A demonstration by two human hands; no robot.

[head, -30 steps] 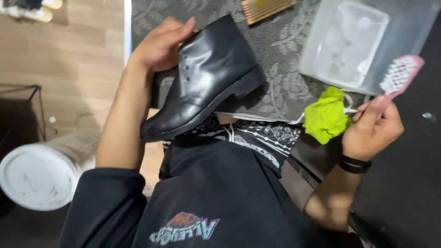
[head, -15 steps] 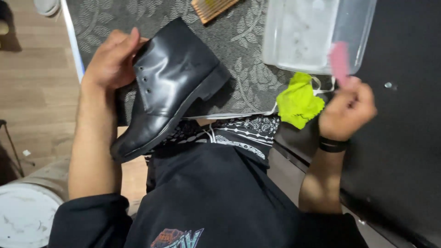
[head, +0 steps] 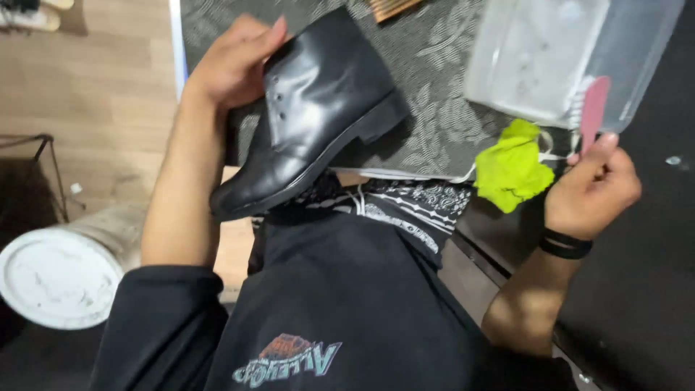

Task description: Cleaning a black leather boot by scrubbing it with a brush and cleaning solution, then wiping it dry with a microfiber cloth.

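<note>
While your left hand (head: 232,69) grips the stiff, glossy, likely slippery black boot (head: 311,108) by its ankle opening, your right hand (head: 590,185) pinches a light pink brush (head: 594,112).

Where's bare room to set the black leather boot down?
Bare patterned grey mat lies between the black leather boot in the left hand and the clear plastic tub. It is crowded by the right hand: pink-handled brush, yellow-green cloth.
</note>
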